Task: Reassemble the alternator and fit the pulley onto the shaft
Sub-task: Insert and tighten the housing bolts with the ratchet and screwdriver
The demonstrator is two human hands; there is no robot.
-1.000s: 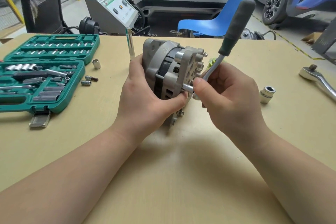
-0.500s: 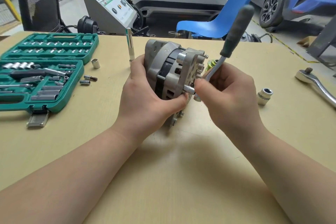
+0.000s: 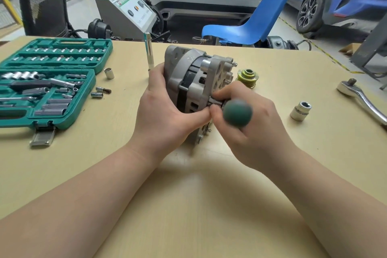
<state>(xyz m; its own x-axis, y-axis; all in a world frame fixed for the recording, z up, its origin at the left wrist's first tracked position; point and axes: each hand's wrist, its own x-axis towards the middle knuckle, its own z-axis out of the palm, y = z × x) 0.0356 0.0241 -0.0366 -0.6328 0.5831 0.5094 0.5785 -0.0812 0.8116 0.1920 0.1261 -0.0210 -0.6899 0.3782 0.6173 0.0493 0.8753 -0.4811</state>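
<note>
Standing grey alternator (image 3: 194, 81), black middle band

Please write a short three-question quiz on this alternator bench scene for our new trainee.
1. True or false: the pulley is already fitted on the alternator.
2. Which hand grips the green-handled driver? A) left hand B) right hand
3. Fill in: the loose socket stands on the table between the right hand and the ____.

Key:
1. False; it lies on the table behind the alternator.
2. B
3. ratchet
</note>
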